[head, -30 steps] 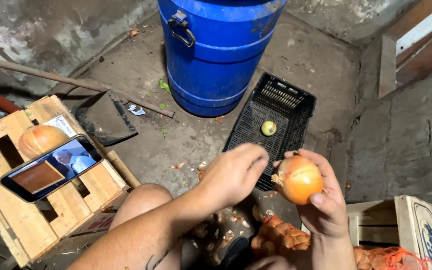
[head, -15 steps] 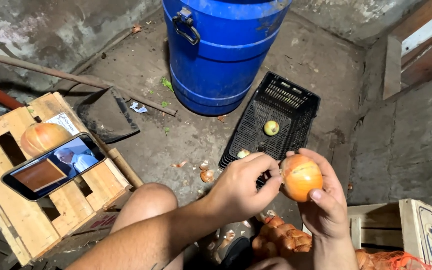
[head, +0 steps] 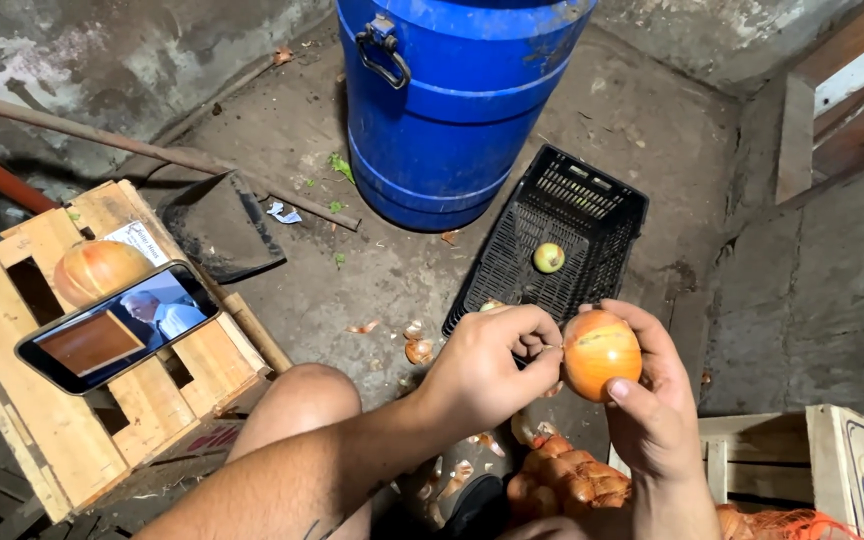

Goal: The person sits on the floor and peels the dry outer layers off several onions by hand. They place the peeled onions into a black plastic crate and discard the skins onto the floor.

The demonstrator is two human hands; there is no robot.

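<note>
My right hand (head: 652, 400) grips a large orange onion (head: 600, 353) above the floor. My left hand (head: 487, 362) pinches at the onion's left side, fingertips on its loose skin. Behind the hands lies a black plastic crate (head: 592, 215) with a small peeled pale-green onion (head: 549, 258) in it; a second small one (head: 490, 305) peeks out at the crate's near edge. Below my hands sits a netted bag of onions (head: 564, 478). Onion skins (head: 417, 350) are scattered on the concrete floor.
A blue plastic barrel (head: 447, 100) stands behind the crate. At left, a wooden crate (head: 22, 400) carries a phone (head: 117, 327) playing video and another onion (head: 100, 270). A dustpan (head: 217, 225) and long stick (head: 102, 140) lie nearby. A wooden box (head: 812, 455) sits bottom right.
My left hand has come back from an open stretch to the onion and now pinches its skin. A second small onion has come into sight in the black crate.
</note>
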